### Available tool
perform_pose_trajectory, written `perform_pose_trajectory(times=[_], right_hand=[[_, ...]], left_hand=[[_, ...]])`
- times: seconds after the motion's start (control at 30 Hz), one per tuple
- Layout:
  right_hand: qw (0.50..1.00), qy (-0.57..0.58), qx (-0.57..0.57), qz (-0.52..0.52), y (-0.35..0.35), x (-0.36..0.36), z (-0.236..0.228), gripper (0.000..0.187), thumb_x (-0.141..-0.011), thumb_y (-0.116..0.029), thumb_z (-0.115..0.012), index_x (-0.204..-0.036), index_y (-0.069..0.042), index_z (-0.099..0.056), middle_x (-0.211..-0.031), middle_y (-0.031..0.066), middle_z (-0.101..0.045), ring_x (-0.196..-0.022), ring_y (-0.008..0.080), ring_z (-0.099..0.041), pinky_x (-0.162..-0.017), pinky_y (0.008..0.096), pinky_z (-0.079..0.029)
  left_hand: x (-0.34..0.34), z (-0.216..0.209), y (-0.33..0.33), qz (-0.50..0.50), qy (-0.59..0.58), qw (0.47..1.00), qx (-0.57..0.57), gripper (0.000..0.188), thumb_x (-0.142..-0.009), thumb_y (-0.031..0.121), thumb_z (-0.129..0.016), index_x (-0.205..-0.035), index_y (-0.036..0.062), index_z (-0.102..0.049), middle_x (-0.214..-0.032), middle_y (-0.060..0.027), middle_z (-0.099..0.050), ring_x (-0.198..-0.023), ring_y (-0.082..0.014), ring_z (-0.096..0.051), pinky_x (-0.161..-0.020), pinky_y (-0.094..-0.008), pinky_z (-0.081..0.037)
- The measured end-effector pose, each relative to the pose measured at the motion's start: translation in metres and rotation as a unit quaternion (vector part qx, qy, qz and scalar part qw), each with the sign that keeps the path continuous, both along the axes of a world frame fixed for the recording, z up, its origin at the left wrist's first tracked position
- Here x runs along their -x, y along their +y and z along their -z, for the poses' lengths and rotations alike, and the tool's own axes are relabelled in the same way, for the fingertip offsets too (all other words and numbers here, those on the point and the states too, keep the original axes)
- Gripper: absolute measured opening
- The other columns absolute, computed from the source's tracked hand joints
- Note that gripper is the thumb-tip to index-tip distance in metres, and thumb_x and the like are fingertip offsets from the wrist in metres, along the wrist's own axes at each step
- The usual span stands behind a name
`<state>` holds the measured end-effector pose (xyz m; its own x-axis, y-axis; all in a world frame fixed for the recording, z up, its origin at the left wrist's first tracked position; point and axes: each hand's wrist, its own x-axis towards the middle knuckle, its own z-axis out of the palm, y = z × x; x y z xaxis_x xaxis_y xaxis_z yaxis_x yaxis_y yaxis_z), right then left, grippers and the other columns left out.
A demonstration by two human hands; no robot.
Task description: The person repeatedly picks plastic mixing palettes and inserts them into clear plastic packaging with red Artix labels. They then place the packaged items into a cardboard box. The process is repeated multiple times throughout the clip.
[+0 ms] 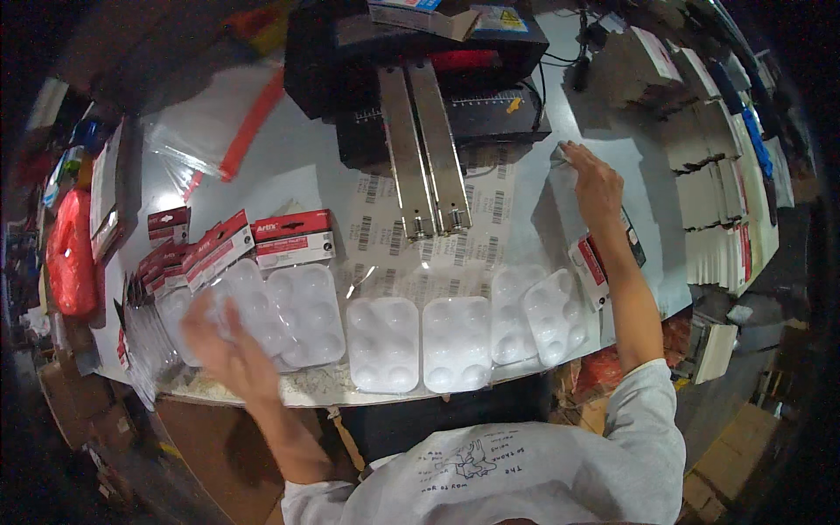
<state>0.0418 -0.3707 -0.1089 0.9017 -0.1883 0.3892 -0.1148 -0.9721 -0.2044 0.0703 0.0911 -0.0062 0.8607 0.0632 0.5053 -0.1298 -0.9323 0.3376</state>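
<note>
Along the near edge of the pale grey table [639, 131], two white plastic palettes with round wells, a left-middle palette [383, 346] and a right-middle palette [457, 344], lay side by side between the two hands. To their right, a tilted white palette [556, 317] overlapped another one, nearer the right forearm than the right hand itself. The left hand [223, 346] was over the group of white palettes with red-and-white header cards [302, 315] at the left; motion blur hid its fingers, so whether it grasped one could not be told. A red-and-white packaged item [591, 267] lay beside the right forearm. Farther in, a sheet of barcode labels [376, 223] lay under two parallel metal bars [426, 144]. The right hand [597, 184] reached well beyond the palettes, fingers bunched at the table; whether they pinched anything was unclear. Farthest stood a black machine [420, 44].
</note>
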Motion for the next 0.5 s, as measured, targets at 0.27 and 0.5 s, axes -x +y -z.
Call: perform_pose_trajectory(times=[0.27, 0.5], right_hand=[[0.995, 0.097, -0.03, -0.014, -0.001, 0.066, -0.074, 0.075, -0.071, -0.022, -0.072, -0.135, -0.008, -0.035, -0.135, 0.0162, -0.041, -0.123, 0.0347, -0.04, -0.096, 0.0386, -0.037], [0.977, 0.082, -0.044, 0.193, 0.036, 0.142, -0.02, 0.096, -0.071, -0.053, -0.066, -0.138, 0.0, -0.022, -0.144, 0.0188, -0.023, -0.135, 0.0348, -0.016, -0.103, 0.0512, -0.011]], left_hand=[[0.063, 0.036, -0.123, 0.23, 0.189, 0.954, -0.046, 0.034, -0.072, 0.028, -0.069, -0.092, 0.0035, -0.057, -0.108, -0.0135, -0.046, -0.1, -0.0336, -0.046, -0.08, -0.0435, -0.039], [0.067, 0.038, -0.141, 0.277, 0.116, 0.954, 0.013, 0.036, -0.072, 0.028, -0.07, -0.091, 0.0023, -0.054, -0.104, -0.0144, -0.045, -0.093, -0.0335, -0.045, -0.078, -0.0434, -0.04]])
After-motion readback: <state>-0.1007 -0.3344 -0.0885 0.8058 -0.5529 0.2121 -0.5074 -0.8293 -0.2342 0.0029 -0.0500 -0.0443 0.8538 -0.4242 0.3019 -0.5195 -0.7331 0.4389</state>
